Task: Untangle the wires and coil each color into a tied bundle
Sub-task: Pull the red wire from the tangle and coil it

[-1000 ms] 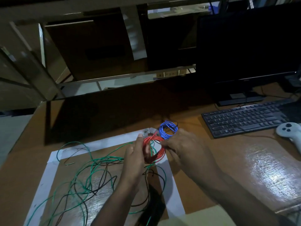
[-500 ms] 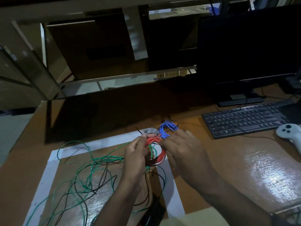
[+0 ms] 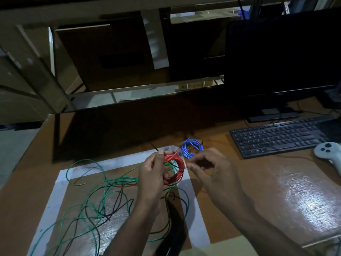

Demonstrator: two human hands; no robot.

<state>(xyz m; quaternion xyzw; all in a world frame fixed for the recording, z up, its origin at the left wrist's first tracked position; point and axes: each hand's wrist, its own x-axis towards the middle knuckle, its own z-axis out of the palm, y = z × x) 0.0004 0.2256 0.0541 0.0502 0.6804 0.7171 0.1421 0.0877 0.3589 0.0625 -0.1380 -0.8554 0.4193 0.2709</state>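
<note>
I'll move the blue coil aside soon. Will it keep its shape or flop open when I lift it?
The blue coil lies alone on the desk in tight round loops, so it probably holds shape. Being thin wire, it is likely light and springy; whether it is tied is unclear.

Two hands, left (image 3: 151, 174) and right (image 3: 212, 170); two coils, one red (image 3: 175, 169), one blue (image 3: 191, 147); loose green (image 3: 103, 191) and black (image 3: 118, 204) wire, seemingly one each.
</note>
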